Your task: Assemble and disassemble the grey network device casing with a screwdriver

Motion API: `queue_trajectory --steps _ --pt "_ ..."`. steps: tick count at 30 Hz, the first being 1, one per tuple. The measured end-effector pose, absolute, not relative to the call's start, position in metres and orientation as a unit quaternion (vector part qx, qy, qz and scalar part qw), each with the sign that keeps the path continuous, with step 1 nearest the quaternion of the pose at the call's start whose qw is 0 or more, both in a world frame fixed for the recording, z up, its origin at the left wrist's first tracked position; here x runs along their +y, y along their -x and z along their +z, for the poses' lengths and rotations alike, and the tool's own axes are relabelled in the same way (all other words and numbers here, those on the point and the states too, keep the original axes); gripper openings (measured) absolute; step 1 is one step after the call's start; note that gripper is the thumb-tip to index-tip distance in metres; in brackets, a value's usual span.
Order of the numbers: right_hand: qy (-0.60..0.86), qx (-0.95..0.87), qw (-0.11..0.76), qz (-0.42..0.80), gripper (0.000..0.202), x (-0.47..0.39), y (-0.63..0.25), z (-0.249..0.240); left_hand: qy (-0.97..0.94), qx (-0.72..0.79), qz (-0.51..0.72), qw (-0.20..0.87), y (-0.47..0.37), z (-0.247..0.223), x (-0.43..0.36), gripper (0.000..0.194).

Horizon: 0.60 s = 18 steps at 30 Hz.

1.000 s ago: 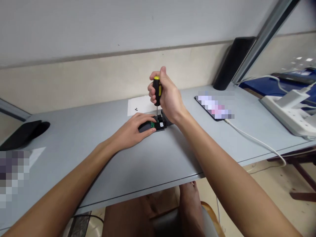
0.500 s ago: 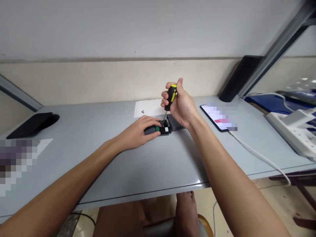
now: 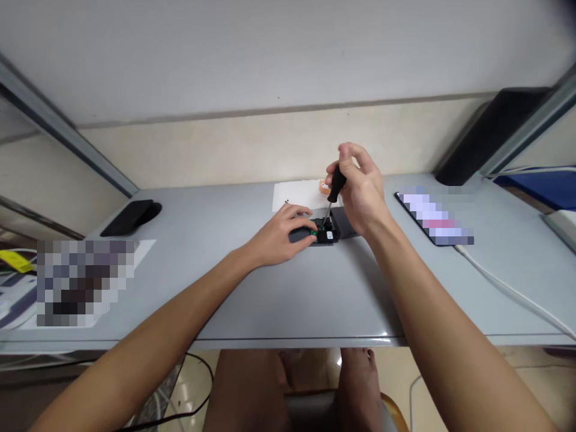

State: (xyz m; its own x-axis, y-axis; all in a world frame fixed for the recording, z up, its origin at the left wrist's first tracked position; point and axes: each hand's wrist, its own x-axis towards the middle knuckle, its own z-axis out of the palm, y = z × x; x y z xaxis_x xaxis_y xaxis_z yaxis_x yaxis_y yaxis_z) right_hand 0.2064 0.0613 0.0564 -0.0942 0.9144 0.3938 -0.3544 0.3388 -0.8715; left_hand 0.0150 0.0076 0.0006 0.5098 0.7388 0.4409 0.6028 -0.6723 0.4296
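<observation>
An opened computer mouse (image 3: pixel 328 236), its green circuit board and black inner parts exposed, lies on the grey desk. My left hand (image 3: pixel 283 236) grips its near left end, thumb on the front side and fingers over the far side. In my right hand (image 3: pixel 365 195) is a black-handled screwdriver (image 3: pixel 337 182), held steeply with its shaft reaching down into the mouse. The tip is lost among the dark parts. Right beside the mouse, partly behind my right wrist, sits a dark grey block-like object (image 3: pixel 345 224).
White paper (image 3: pixel 297 193) behind the mouse bears tiny dark pieces (image 3: pixel 287 201) and an orange object (image 3: pixel 323 186). A phone (image 3: pixel 420 213) with a white cable (image 3: pixel 504 285) lies right. A black cylinder (image 3: pixel 490 138) leans back right; a black pouch-like object (image 3: pixel 130 217) lies left.
The view has swung left, so everything sits further right. My right hand has turned about the screwdriver, its thumb now bent over the handle's top. The orange object has come into sight.
</observation>
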Motion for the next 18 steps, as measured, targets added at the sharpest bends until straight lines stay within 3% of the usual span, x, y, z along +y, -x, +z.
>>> queue_trajectory --steps 18 --pt "0.223 -0.482 0.591 0.607 0.050 0.052 -0.204 0.070 -0.873 0.390 0.275 0.105 -0.014 0.005 0.008 0.023"
